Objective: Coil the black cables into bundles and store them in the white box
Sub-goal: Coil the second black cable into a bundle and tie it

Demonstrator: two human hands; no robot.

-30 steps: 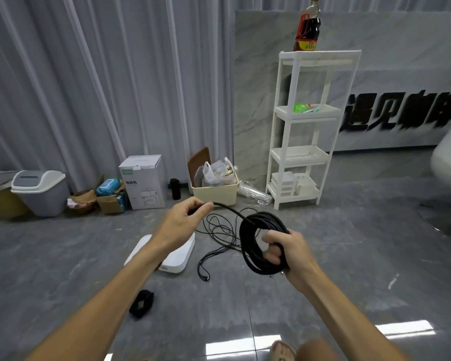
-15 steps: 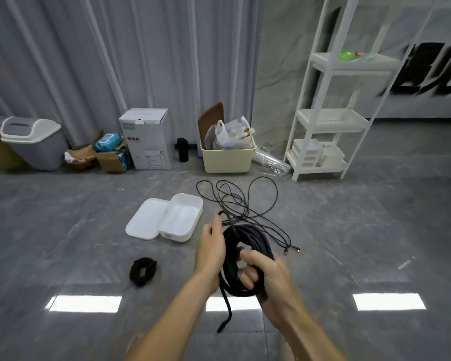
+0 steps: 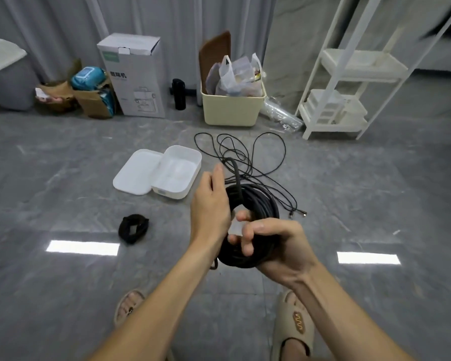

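My right hand [image 3: 276,247] grips a thick coil of black cable [image 3: 261,204], fingers curled through its middle. My left hand [image 3: 211,201] is against the coil's left side, guiding the cable's free end, which loops up above the coil. A thin black cable [image 3: 248,155] lies loose and tangled on the floor beyond the coil. A small coiled black bundle [image 3: 133,228] lies on the floor to the left. The white box [image 3: 179,174] stands open on the floor, its lid [image 3: 137,171] lying flat beside it.
Along the curtain stand a grey bin [image 3: 4,74], cardboard boxes [image 3: 134,74], a black bottle [image 3: 179,94] and a beige tub [image 3: 232,108] with bags. A white shelf rack [image 3: 349,74] is at the right. My sandalled feet [image 3: 294,324] are below.
My view has tilted down toward the floor. My left hand came in from stretching the cable out and now lies against the coil, which has gained a loop.
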